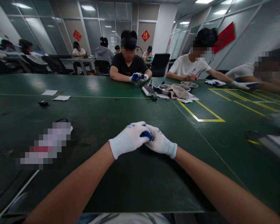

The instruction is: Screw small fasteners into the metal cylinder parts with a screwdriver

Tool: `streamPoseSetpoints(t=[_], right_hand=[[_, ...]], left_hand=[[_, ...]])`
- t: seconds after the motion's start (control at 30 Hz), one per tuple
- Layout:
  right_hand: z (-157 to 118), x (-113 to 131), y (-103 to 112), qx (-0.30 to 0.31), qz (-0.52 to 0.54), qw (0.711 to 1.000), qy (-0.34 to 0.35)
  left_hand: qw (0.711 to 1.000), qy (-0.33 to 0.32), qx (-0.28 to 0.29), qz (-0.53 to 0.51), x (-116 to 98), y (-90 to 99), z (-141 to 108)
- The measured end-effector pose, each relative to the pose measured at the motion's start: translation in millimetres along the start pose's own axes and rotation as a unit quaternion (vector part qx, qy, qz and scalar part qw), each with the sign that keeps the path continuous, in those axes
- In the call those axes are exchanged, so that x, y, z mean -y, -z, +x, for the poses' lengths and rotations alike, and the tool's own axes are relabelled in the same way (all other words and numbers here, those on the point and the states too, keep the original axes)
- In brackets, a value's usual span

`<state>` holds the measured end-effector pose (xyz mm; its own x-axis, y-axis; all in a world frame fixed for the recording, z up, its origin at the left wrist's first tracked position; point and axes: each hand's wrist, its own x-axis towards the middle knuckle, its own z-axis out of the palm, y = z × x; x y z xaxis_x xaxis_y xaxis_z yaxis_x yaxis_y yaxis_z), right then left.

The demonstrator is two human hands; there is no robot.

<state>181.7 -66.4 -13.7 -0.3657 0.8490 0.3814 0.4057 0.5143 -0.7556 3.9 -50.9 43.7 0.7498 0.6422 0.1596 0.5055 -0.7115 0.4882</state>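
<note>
My left hand [133, 137] wears a white glove with blue-coated fingers and a pale blue cuff. Its bent fingers reach across to my right hand [158, 139], gloved the same way. The two meet just above the green table [135, 186], with the fingers of both curled inward and touching. A small dark spot shows between the fingertips, but the fingers hide what it belongs to. The right fingers are mostly covered by the left hand.
A blurred power strip [46, 143] with a cable lies at left. Farther off are white papers [62, 98] and a small black object [43, 103]. Metal bowls [165, 89] and a cloth [179, 92] stand ahead right, by yellow tape [211, 120]. Co-workers sit across and at right.
</note>
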Motion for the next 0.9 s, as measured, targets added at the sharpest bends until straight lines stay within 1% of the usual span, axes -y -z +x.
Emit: streamPoseSetpoints(t=[0.07,0.23,0.3,0.5,0.7,0.77,0.83,0.9], right_hand=[[-1,-1,-1,-0.004,0.001,1.000,0.002],[-2,0,-1,-0.012,0.034,0.999,-0.003],[-3,1,-1,-0.012,0.037,0.999,-0.001],[-2,3,-1,-0.015,0.034,0.999,0.024],[-1,5,-1,-0.006,0.027,0.999,0.026],[-2,5,-1,-0.007,0.023,0.999,0.022],[-3,3,1,-0.023,0.015,1.000,0.009],[-3,-1,3,-0.057,0.014,0.998,-0.019]], left_hand=[[1.000,0.006,-0.005,0.009,0,-0.4,0],[0.995,-0.006,-0.036,0.092,-2,-7.9,1],[0.995,-0.011,-0.039,0.095,-3,-9.6,0],[0.998,0.011,-0.060,-0.021,1,-8.0,0],[0.998,0.025,-0.053,-0.007,-2,-7.5,1],[0.998,0.021,-0.059,-0.025,-2,-7.2,0],[0.994,0.019,-0.084,-0.065,1,-7.7,-1],[0.985,0.031,-0.128,-0.109,7,-10.0,0]])
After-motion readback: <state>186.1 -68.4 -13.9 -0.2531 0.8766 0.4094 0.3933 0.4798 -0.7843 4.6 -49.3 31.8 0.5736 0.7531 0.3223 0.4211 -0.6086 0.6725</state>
